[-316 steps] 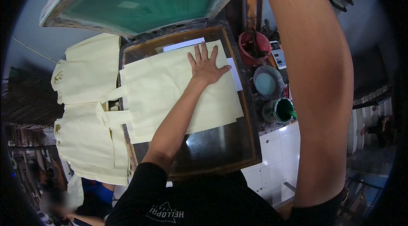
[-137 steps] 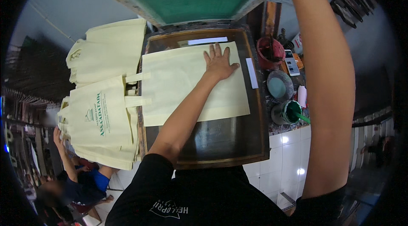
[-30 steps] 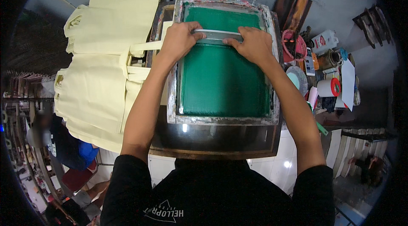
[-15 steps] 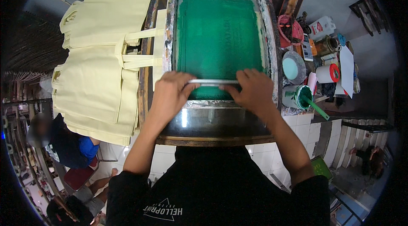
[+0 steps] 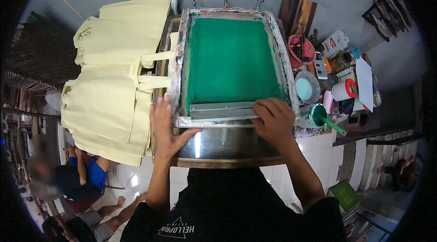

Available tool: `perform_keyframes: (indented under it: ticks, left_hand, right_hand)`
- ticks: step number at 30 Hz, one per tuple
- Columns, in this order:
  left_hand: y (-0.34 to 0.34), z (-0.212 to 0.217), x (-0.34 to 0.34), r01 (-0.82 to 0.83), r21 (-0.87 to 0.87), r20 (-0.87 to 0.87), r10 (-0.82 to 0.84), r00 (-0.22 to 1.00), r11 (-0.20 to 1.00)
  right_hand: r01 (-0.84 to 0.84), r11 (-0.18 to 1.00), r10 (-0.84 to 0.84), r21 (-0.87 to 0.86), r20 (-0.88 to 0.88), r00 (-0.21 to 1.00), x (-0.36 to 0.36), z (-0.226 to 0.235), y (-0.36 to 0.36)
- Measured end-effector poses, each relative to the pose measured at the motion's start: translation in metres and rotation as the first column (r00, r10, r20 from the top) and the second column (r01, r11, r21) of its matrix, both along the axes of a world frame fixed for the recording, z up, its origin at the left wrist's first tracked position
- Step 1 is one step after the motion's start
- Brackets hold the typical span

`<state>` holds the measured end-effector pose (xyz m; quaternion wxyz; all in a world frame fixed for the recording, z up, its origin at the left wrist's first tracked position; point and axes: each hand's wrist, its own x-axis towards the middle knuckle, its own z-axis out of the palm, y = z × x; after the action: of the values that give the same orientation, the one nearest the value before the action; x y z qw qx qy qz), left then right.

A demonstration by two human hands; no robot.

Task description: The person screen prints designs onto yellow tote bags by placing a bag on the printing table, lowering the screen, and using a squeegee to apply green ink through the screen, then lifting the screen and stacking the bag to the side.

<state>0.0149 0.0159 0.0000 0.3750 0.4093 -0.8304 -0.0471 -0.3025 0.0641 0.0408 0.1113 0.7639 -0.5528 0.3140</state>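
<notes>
A screen-printing frame lies on the worktable, its mesh coated in green ink. Across the near end of the mesh rests a metal-holder squeegee. My right hand grips the squeegee's right end with fingers bent over its top. Off the squeegee, my left hand has its fingers stretched and the thumb spread, beside the frame's near left corner. A pale yellow tote bag lies partly beneath the frame, its handles sticking out to the left; the rest is hidden.
Pale yellow tote bags are stacked on the left. Metal hinge clamps stand behind the frame. To the right are a green ink tub with a spatula, a bowl and a phone. A seated person is at lower left.
My left hand has let go of the squeegee and moved left to the frame's corner. The squeegee now leans flatter at the near end, held only by my right hand. The view has shifted.
</notes>
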Motion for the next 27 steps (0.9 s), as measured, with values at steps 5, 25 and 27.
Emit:
perform_keyframes:
  ticks: [5,25,27]
  left_hand:
    - [-0.028,0.059,-0.024,0.0,0.02,-0.479,0.009,0.878,1.0]
    - [-0.125,-0.007,0.014,-0.024,0.709,-0.639,0.657,0.4,0.705]
    - [-0.139,0.001,0.03,-0.002,0.612,-0.742,0.576,0.343,0.791]
  right_hand:
    - [0.043,0.984,-0.051,-0.175,-0.04,0.998,-0.008,0.095,-0.035]
    - [0.227,0.964,-0.229,-0.14,0.004,0.973,-0.045,0.285,-0.174]
    - [0.226,0.958,-0.226,-0.177,0.021,0.974,-0.049,0.286,-0.179]
